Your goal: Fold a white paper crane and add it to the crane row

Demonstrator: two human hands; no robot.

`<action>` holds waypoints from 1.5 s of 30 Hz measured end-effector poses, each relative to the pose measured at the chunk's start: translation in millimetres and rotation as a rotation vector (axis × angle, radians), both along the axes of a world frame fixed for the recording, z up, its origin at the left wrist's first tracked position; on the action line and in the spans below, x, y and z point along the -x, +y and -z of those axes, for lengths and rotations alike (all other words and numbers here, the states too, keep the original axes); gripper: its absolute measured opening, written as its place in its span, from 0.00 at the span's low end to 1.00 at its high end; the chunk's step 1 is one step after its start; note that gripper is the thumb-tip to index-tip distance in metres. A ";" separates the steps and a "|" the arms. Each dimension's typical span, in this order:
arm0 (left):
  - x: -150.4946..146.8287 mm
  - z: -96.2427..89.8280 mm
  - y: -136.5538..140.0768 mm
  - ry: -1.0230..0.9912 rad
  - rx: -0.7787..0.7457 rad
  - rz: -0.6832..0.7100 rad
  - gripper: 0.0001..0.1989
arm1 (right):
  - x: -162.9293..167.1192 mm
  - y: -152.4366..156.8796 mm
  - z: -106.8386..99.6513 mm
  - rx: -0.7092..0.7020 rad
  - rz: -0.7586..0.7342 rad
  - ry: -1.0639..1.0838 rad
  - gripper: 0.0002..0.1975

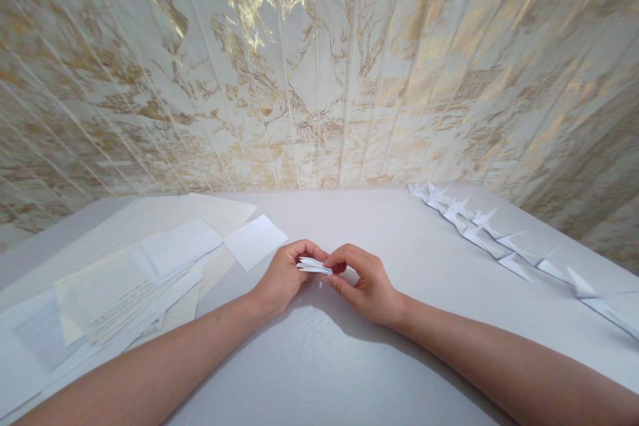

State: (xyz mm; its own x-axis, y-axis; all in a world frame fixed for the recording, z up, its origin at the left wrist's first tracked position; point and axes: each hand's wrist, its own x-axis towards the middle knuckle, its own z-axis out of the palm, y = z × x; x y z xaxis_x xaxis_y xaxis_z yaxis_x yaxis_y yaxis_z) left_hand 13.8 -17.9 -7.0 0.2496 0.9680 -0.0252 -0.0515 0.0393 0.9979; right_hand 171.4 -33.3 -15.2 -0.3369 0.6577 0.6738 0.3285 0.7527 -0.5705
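A small piece of folded white paper [312, 266], with several thin layers fanning out at its left end, is held just above the table between both hands. My left hand [285, 276] curls round its far side, fingers closed on it and partly hidden. At its right end, my right hand [363, 283] pinches the paper between thumb and forefinger. Left of my left hand lies a flat white paper square [255, 241] on the table.
Stacks of white paper sheets [182, 249] and printed pages [107, 296] cover the table's left side. Along the right edge stand two rows of folded paper cranes [472, 226]. The white table [349, 219] ends at a gold-patterned curtain [319, 80].
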 end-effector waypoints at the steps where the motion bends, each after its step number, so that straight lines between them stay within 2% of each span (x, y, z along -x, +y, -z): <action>1: -0.8 -1.2 -0.6 0.004 -0.001 -0.001 0.07 | 0.0 0.1 -0.4 -0.011 0.010 -0.001 0.02; 5: -2.5 -2.4 -1.4 -0.001 0.001 -0.008 0.05 | -0.4 1.3 -1.2 0.010 0.074 -0.022 0.03; 8: -1.9 -0.1 0.4 0.019 -0.008 -0.020 0.05 | -0.1 3.2 0.1 0.104 0.112 -0.055 0.03; 12: -0.6 1.6 1.3 0.117 -0.055 -0.004 0.09 | 2.2 6.9 3.5 0.342 0.106 0.021 0.05; 16: 0.3 -0.9 -1.0 0.096 -0.037 0.010 0.11 | 4.7 10.3 6.0 0.631 0.060 0.193 0.06; 22: 9.5 -6.4 3.9 0.106 -0.112 0.135 0.06 | 3.4 13.4 2.4 0.833 -0.001 0.343 0.08; 24: 12.8 -6.8 7.6 0.091 -0.145 0.137 0.07 | 2.3 13.8 0.2 0.898 -0.037 0.376 0.08; 28: 14.5 -6.1 10.9 0.069 -0.132 0.114 0.10 | 0.7 13.7 -3.6 0.979 -0.122 0.404 0.10; 37: 9.6 -9.4 3.2 0.081 -0.134 0.122 0.07 | -0.9 14.6 -4.2 1.076 -0.262 0.476 0.12; 40: 11.7 -9.8 3.9 0.178 -0.259 0.108 0.05 | -1.0 14.8 -3.4 1.099 -0.289 0.475 0.13; 45: 16.8 -11.8 5.6 0.386 -0.703 0.079 0.03 | -0.6 13.2 -4.3 1.076 -0.278 0.456 0.14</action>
State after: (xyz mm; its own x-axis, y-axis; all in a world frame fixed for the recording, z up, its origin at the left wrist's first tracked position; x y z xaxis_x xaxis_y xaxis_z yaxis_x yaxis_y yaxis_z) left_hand -3.0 -12.3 4.7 0.4164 0.7691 0.4848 0.2790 -0.6156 0.7370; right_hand 171.9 -20.1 -11.0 -0.4296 0.8993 -0.0819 -0.1654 -0.1675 -0.9719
